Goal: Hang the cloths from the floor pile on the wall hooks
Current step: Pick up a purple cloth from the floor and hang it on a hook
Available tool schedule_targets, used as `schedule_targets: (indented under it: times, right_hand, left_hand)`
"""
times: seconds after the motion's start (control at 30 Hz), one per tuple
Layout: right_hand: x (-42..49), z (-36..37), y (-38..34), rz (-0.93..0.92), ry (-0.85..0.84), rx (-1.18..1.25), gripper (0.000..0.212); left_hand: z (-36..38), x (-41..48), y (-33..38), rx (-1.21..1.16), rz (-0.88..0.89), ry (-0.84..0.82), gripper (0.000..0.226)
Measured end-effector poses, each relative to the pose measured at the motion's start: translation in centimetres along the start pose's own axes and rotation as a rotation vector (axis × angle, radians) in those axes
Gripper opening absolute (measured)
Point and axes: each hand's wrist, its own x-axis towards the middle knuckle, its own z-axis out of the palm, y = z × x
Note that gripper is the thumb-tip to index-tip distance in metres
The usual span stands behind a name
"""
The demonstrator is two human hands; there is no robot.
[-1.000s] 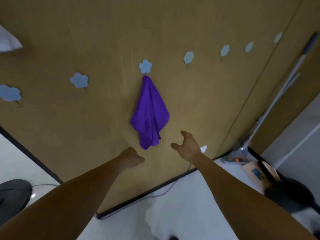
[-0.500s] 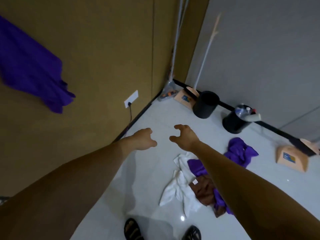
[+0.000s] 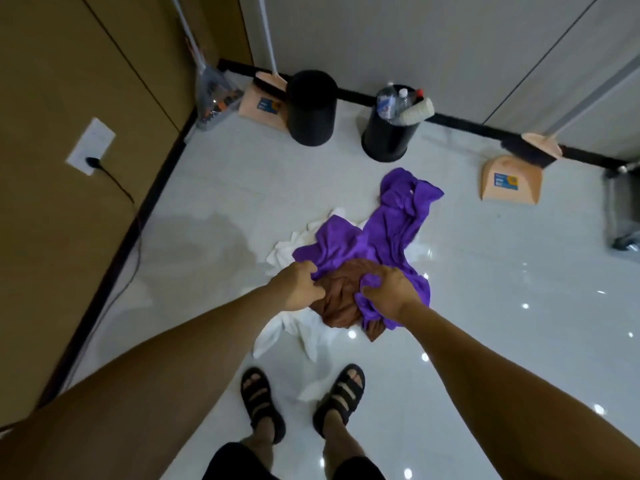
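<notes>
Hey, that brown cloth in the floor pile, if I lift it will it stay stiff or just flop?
Probably floppy: the brown cloth lies crumpled in soft folds, so it should sag from any grip. Likely light, since it bunches so easily. It may drag the purple cloth draped over its edges and the white cloth beneath.

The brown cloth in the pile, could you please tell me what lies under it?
Beneath the brown cloth, white cloth shows at its near edge; what lies under its middle is covered.
</notes>
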Motion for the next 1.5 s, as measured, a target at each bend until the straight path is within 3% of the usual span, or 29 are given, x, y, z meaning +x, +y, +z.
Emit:
schedule_targets:
  times: [0.33,0.47,0.53,0.63,0.67,0.8,0.9,1.0,1.1,1.17,1.27,1.33,1.4,1.47,1.5]
  right_hand:
    - [14.4,16.8,15.2,0.184,-0.053,-0.017,0.046]
    - [20.8,22.9,21.8,0.278,0.024,-0.003,0.059]
    - [23.9,24.7,25.0,0.274,0.135,-0.034,0.066]
    - [28.2,26.0,29.0,0.280,0.284,-0.166,0.076]
    - [29.3,26.2,30.1,0.307,0.303,-0.201,0.076]
    - [31.6,26.6,32.6,0.330,0.313,-0.274,0.039]
    - [30.1,25.9,30.9,0.278,0.355,-0.085,0.026]
    - [25.9,23.5,26.6,0.234,0.387,0.361,0.015]
    - [21.2,18.4,20.5,0.135,0.333,0.677,0.009]
    - [17.7,13.6,15.9,0.002,0.231,0.831,0.021]
    - [12.8,6.1,9.6,-0.215,0.028,0.886,0.032]
    - [9.7,1.2,5.7,-0.257,-0.057,0.851,0.019]
    - [6.9,-3.2,2.2,-0.285,-0.078,0.792,0.008]
    - [4.5,-6.8,-1.1,-0.336,-0.063,0.665,0.021]
    - [3.5,-8.5,-2.9,-0.362,-0.053,0.581,0.018]
  left_hand:
    - [15.2,18.3,-8.3,0.070,-0.057,-0.066,0.050]
    - [21.5,24.5,-12.3,0.091,-0.055,-0.088,0.010]
    - [24.2,27.1,-13.7,0.088,-0.039,-0.086,0.024]
    - [27.3,30.1,-15.3,0.075,-0.002,-0.092,0.013]
    - [28.1,30.8,-15.8,0.076,0.016,-0.097,0.019]
    - [29.7,31.9,-16.4,0.050,0.022,-0.117,0.047]
    - [29.0,30.9,-15.5,0.052,0.029,-0.107,0.050]
    - [26.2,28.4,-12.3,-0.019,0.049,-0.101,0.069]
    - [21.7,24.7,-7.6,-0.165,0.216,-0.127,0.101]
    - [18.0,21.8,-4.3,-0.144,0.370,-0.135,0.108]
    - [11.9,17.1,0.0,-0.132,0.496,-0.212,0.083]
    - [7.4,13.4,2.4,-0.033,0.491,-0.270,0.059]
    - [3.1,9.9,4.0,0.012,0.474,-0.278,0.045]
    - [-1.1,6.5,4.8,-0.013,0.432,-0.239,0.036]
    - [-3.2,4.8,5.0,-0.025,0.400,-0.220,0.035]
